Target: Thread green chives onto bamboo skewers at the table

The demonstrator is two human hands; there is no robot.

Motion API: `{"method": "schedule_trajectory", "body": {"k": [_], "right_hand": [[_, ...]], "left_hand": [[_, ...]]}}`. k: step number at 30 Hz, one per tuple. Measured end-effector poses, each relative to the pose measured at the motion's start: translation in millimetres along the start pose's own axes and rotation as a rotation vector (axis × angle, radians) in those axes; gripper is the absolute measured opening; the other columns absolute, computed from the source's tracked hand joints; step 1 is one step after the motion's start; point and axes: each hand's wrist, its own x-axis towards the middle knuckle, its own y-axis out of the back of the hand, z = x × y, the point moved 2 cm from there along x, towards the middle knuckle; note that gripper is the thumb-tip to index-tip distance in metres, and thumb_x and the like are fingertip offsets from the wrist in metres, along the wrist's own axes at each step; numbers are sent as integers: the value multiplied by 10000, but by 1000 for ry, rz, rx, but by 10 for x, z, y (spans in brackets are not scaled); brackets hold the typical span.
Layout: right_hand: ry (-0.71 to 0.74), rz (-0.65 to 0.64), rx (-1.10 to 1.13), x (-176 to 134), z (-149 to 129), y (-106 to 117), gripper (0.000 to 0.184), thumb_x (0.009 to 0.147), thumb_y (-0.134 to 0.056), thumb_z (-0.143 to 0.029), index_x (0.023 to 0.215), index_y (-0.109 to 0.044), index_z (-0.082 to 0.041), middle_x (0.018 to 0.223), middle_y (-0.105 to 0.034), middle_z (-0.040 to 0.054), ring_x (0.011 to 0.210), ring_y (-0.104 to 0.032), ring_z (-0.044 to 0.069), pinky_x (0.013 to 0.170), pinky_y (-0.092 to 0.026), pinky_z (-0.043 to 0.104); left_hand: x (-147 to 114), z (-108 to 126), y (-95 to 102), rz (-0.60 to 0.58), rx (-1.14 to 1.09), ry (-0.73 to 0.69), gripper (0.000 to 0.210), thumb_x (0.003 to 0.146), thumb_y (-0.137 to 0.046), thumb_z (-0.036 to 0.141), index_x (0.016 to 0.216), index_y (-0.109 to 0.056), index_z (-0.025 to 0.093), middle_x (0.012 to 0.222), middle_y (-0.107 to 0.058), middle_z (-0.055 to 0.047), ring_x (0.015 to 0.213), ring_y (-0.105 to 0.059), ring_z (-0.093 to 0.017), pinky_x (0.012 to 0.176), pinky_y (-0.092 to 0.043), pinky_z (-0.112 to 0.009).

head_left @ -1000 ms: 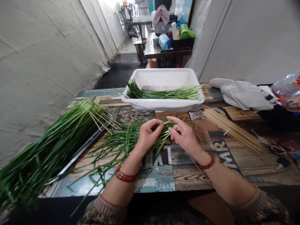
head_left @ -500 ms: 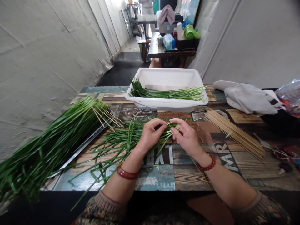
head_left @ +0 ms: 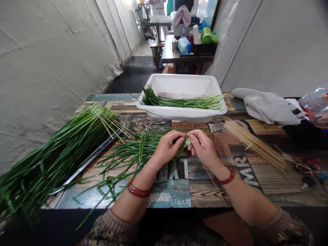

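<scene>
My left hand (head_left: 170, 145) is closed in a pinch on the pale stem ends of some garlic chives (head_left: 133, 148), whose green leaves spread left over the table. Against it, my right hand (head_left: 202, 147) pinches the same stem ends between thumb and fingers. A thin wooden skewer (head_left: 214, 181) runs from under my right hand toward the front edge; whether I hold it is hidden. On the left lies a big heap of chives (head_left: 61, 147) on a metal tray (head_left: 87, 162), with several skewers (head_left: 115, 128) sticking out of its stem end.
Behind my hands stands a white plastic tub (head_left: 179, 114) with more chives inside. A bundle of bamboo skewers (head_left: 256, 147) lies to the right, near scissors (head_left: 289, 157) and a grey-white cap (head_left: 271, 107). Farther back is another table (head_left: 167, 49) with boxes and packages.
My hands have drawn closer together, and the fingers of my right hand have closed down over the stem ends. The heap and the tub stay in place.
</scene>
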Motion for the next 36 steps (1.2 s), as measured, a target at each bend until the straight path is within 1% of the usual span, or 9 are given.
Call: {"method": "schedule_trajectory", "body": {"k": [2,5,11,16,19,22,26,31,36], "right_hand": [[-17,-14,52,0,-29,16,370,955,-412,-519,1038,-546,-184,592,-596,-36,413,-526,92,419,-415,196],[-44,-23,84,7,-41,30,419,958,-375,-547,1033,-553,-176,589,-605,-26,417,-548,99,413,-420,197],[-69,-74,-49,31,25,6,269,888,-555,-444,869,-560,-176,550,-602,-38,380,-523,83,397,-392,179],[-89,-91,-50,20,31,-11,234,862,-567,-407,827,-543,-177,540,-599,-40,375,-525,83,384,-388,175],[-99,-94,-9,30,21,1,245,861,-568,-419,843,-547,-176,552,-600,-41,385,-530,83,392,-397,178],[-113,-108,27,49,-6,34,242,865,-565,-418,840,-544,-179,557,-599,-42,387,-529,84,397,-400,183],[-166,-278,25,40,-70,61,185,860,-571,-352,789,-509,-193,555,-593,-47,390,-534,84,393,-380,180],[-134,-580,-56,-18,-157,48,140,816,-598,-228,750,-478,-200,563,-522,-70,446,-545,83,439,-391,183],[-104,-648,-119,-25,-179,28,140,795,-605,-193,740,-476,-195,613,-520,-61,484,-557,84,456,-392,188]], "left_hand": [[-3,-8,0,-48,47,-9,161,885,-568,269,941,-690,179,910,-701,-71,843,-633,-182,782,-464,-279],[-11,-18,-9,-121,95,-26,160,888,-575,284,892,-703,187,853,-711,-52,783,-636,-170,732,-446,-259],[-12,-50,-6,-115,173,-20,184,872,-574,242,747,-693,177,714,-687,-23,664,-596,-140,639,-392,-234],[-13,-51,-31,-170,116,-20,192,852,-574,218,703,-683,166,663,-658,-7,630,-579,-128,608,-389,-223],[-3,-7,-4,-164,68,-18,197,865,-565,234,734,-692,159,684,-663,-12,654,-592,-130,627,-416,-223],[20,4,77,-74,77,-24,229,904,-531,268,836,-716,153,796,-701,-47,747,-630,-152,704,-457,-248],[40,-90,171,66,205,-5,213,912,-523,243,937,-718,163,891,-715,-71,833,-645,-179,770,-474,-287],[26,-150,140,-51,394,4,118,842,-631,224,897,-726,179,896,-714,-58,838,-629,-191,769,-468,-304],[14,-139,84,-96,554,4,83,794,-683,237,837,-735,188,901,-695,-65,857,-609,-216,769,-452,-330]]}}
